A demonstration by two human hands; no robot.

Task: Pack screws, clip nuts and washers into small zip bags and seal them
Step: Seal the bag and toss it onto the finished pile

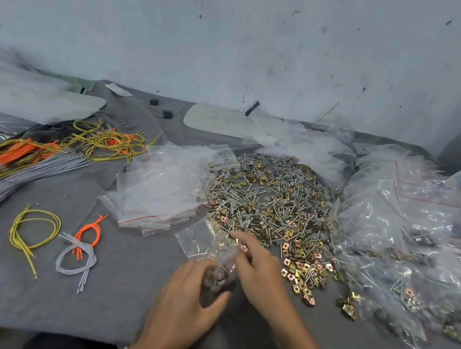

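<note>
- Filling appears to be the step in hand: the small zip bag (210,243) sits near centre, just in front of the hardware pile (272,201), with grey washers (220,275) inside.
- The left hand (191,292) grips the bag's lower part; the right hand (259,265) pinches its mouth.
- Empty bags (162,192) lie far left of it, filled bags (403,249) right.
- The next move probably calls for adding the missing parts, then pressing the zip shut.

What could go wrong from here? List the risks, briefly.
The zip bag in the left hand looks unsealed; washers may spill while the right hand works at its mouth. The mixed pile invites a miscount, and its screws could puncture the thin plastic.
</note>
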